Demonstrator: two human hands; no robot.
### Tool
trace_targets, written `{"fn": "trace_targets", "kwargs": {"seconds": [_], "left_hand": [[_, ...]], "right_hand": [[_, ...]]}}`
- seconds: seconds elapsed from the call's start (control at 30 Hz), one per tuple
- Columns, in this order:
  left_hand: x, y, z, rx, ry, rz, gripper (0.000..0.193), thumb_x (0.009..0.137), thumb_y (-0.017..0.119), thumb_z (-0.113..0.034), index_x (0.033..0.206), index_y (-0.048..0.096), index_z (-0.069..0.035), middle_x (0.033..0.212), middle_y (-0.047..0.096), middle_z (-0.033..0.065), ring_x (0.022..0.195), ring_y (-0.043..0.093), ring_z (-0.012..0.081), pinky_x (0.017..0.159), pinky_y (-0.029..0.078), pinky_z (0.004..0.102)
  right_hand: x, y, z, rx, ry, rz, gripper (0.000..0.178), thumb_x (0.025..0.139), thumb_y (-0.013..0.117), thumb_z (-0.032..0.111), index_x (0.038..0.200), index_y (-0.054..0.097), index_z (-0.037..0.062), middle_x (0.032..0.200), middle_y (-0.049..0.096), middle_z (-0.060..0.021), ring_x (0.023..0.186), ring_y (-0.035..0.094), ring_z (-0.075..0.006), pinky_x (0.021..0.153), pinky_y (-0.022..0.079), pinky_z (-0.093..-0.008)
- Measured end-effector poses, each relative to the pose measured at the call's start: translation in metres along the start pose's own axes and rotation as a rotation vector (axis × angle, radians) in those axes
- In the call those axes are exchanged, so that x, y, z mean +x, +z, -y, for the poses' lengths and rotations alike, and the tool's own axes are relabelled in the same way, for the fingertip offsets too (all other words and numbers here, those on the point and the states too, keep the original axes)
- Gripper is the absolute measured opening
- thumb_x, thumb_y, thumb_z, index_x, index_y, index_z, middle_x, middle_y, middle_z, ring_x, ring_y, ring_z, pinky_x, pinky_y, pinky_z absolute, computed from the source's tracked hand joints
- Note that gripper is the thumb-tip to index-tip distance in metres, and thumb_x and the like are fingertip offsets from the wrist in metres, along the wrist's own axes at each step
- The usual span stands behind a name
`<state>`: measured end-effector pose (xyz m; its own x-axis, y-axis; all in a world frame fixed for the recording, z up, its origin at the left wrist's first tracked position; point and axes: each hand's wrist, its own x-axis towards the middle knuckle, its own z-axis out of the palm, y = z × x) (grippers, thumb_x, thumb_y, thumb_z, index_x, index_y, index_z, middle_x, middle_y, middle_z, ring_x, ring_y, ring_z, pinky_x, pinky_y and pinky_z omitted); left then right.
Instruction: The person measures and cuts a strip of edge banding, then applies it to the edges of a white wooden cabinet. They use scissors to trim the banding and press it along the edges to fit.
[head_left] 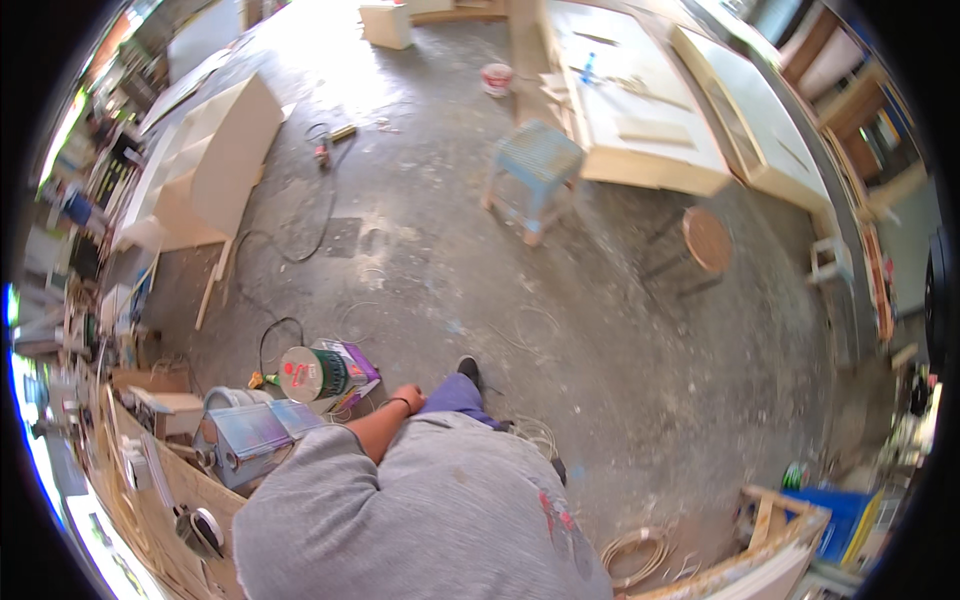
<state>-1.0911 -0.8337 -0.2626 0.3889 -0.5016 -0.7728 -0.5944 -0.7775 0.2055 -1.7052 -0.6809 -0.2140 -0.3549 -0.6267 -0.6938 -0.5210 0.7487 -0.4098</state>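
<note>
My left hand (408, 396), with a dark band at its wrist, hangs beside my purple-clad thigh (452, 398). It looks loosely curled, but the fingers are too small and partly hidden to tell open from closed, and nothing shows in it. Nearest to it, on the left, is a purple and white container (361, 366). Against that stands a green can (334, 373) with a pale round lid bearing red marks. My right hand does not show; the grey shirt (440, 500) fills the lower middle.
A blue-topped stool (540, 155) and a round brown stool (708, 240) stand ahead to the right. Behind them are long pale wooden cabinets (655, 165). Pale shelving (215, 165) stands left, near a cable (322, 235) on the floor. A coiled hose (637, 556) lies lower right.
</note>
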Motion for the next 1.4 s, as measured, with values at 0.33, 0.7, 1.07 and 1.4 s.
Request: {"fn": "trace_targets", "kwargs": {"seconds": [0.33,0.7,1.07,1.4], "left_hand": [[-0.02,-0.102,0.074,-0.494,-0.06,-0.163,0.051,0.085,0.06,-0.04,0.12,0.059,-0.003,0.12,0.061,0.0208,0.111,0.059,0.0346,0.093,0.046,0.0426],[0.059,-0.212,0.146,-1.011,-0.107,-0.675,0.052,0.086,0.064,-0.046,0.113,0.062,-0.001,0.103,0.066,0.0166,0.096,0.063,0.0242,0.084,0.048,0.0358],[0.076,-0.184,0.234,-1.283,-0.852,-0.49,0.045,0.08,0.063,-0.05,0.081,0.069,-0.006,0.089,0.069,0.0179,0.087,0.065,0.0317,0.079,0.049,0.0418],[0.156,-0.227,0.294,-1.64,-0.939,-0.315,0.057,0.081,0.058,-0.052,0.106,0.069,-0.002,0.115,0.063,0.0223,0.109,0.06,0.0361,0.095,0.046,0.0393]], "right_hand": [[0.125,0.059,0.41,0.116,-0.154,0.747,0.048,0.088,0.05,0.038,0.12,0.055,0.0031,0.102,0.06,-0.0154,0.092,0.059,-0.0294,0.084,0.049,-0.0421],[0.154,0.231,0.727,0.214,0.014,0.864,0.058,0.08,0.056,0.056,0.113,0.053,0.0086,0.096,0.055,-0.0126,0.084,0.057,-0.0299,0.085,0.047,-0.0515],[-0.014,0.599,1.058,-0.028,-0.15,1.404,0.053,0.088,0.047,0.064,0.104,0.057,0.0142,0.084,0.062,-0.0083,0.066,0.06,-0.0238,0.053,0.049,-0.0416],[-0.227,0.857,1.088,-0.48,-0.186,1.711,0.045,0.09,0.055,0.037,0.123,0.048,0.0079,0.101,0.06,-0.0116,0.087,0.059,-0.0246,0.067,0.051,-0.0396]]}}
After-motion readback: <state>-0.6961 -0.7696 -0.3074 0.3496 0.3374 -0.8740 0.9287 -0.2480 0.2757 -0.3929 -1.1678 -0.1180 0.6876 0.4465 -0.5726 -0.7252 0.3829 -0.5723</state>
